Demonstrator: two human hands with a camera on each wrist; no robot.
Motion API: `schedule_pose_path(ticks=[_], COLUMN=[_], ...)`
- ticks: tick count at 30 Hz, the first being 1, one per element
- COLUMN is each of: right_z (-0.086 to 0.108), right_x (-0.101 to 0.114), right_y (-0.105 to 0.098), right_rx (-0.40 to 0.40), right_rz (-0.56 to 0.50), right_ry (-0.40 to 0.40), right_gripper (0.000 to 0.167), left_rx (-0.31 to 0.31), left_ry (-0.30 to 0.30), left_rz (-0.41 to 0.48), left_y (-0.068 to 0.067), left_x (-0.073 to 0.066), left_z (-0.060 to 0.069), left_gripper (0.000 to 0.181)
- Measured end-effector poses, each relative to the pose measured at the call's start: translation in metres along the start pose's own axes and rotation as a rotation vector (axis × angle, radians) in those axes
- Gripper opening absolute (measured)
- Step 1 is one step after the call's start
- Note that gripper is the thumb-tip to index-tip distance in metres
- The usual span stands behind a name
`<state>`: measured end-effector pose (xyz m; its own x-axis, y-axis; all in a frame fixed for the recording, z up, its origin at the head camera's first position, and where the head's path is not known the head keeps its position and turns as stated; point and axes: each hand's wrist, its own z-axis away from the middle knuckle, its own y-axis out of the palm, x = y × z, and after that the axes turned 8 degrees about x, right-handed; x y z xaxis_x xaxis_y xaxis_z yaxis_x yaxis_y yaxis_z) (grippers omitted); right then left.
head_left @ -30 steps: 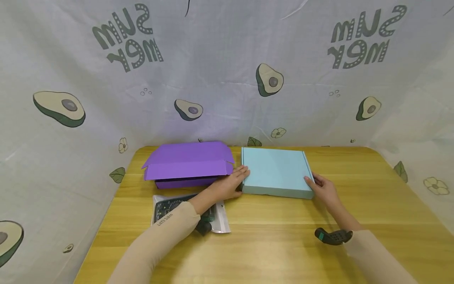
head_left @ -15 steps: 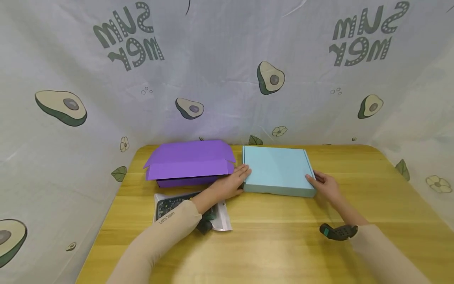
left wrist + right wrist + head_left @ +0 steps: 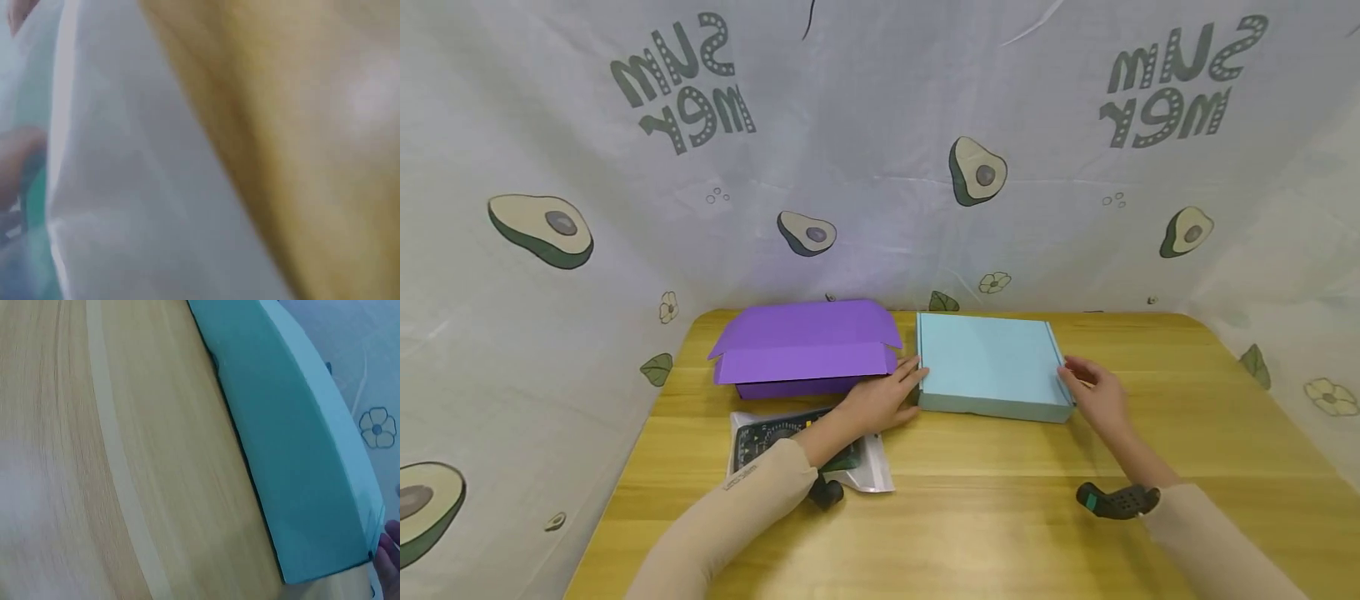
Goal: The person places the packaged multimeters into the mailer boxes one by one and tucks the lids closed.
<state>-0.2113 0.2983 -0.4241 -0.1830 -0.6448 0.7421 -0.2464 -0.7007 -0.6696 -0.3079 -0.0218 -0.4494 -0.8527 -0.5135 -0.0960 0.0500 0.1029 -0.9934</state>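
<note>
A closed light-blue cardboard box [image 3: 988, 358] lies flat on the wooden table in the head view. My left hand [image 3: 880, 402] is at its left side, fingers spread and fingertips touching the edge. At the right edge is my right hand [image 3: 1099, 398], its thumb and fingertips against the side near the front corner. Only the fingers [image 3: 390, 547] of that hand show in the right wrist view, beside the box's corner. Under my left forearm lies a clear plastic bag [image 3: 872, 467] holding a dark printed item, partly hidden. The left wrist view is blurred, filled mostly by the bag.
Left of the blue box stands a purple cardboard box [image 3: 808, 354], its flapped lid partly raised. A white curtain [image 3: 880, 167] printed with avocados hangs right behind the table [image 3: 970, 517]. Black cameras are strapped on both wrists.
My left hand has drawn slightly down and its fingers are more spread. The right hand's fingers have shifted a little at the box's edge. The boxes stay in place; the view moves slightly.
</note>
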Motion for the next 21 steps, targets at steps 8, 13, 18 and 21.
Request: schedule_pose_path(ticks=[8, 13, 18, 21], right_z=[-0.006, -0.011, -0.013, -0.014], right_x=[0.018, 0.033, 0.05, 0.065], right_y=[0.017, 0.038, 0.062, 0.075], right_rx=[-0.06, 0.03, 0.086, 0.094], right_rz=[-0.093, -0.229, -0.29, -0.267], right_ry=[-0.093, -0.162, -0.255, -0.344], right_gripper=[0.045, 0.046, 0.048, 0.047], left_rx=[-0.058, -0.121, -0.148, -0.174], left_ry=[-0.045, -0.062, -0.072, -0.084], left_rz=[-0.033, -0.129, -0.211, -0.231], left_y=[-0.003, -0.006, -0.008, -0.01], left_x=[0.001, 0.003, 0.004, 0.005], left_z=[0.009, 0.016, 0.024, 0.029], left_gripper=[0.062, 0.06, 0.057, 0.056])
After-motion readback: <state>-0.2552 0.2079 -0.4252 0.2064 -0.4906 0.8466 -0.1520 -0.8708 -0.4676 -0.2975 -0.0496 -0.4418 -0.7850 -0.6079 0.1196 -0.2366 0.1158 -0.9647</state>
